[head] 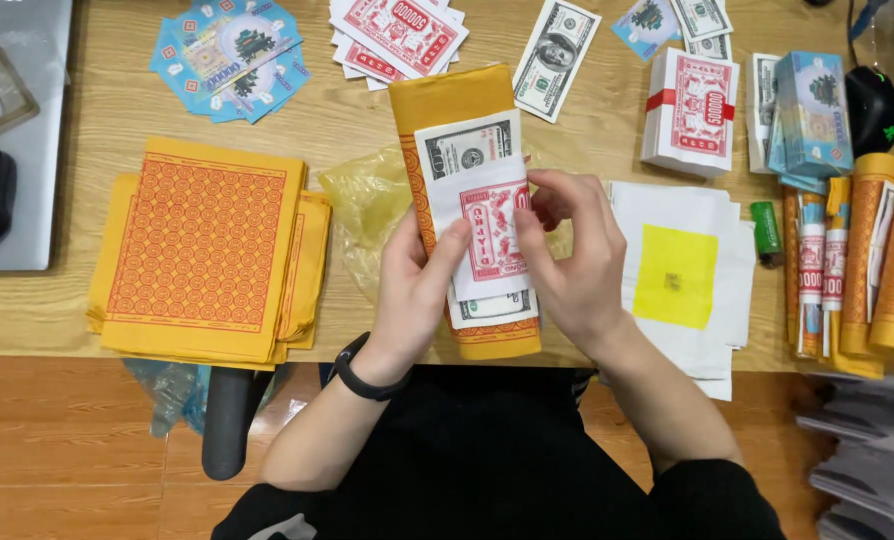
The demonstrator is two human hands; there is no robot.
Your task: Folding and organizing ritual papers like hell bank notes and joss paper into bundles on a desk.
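My left hand [414,290] and my right hand [572,262] both hold a rolled bundle of yellow paper with orange print [454,100] at the table's front middle. Paper notes lie wrapped on the bundle: a grey-green one [470,148] on top and a red-and-white one [492,228] between my fingers. My left thumb presses the red note's left edge; my right fingers pinch its right edge. A black band is on my left wrist.
A stack of yellow sheets with orange print [207,250] lies left. White sheets with a yellow square [675,275] lie right, then finished rolls [872,250]. Blue notes [229,55], red notes [397,35], banded packs [692,110], a green lighter [766,230] and a crumpled yellow bag [367,200] lie around.
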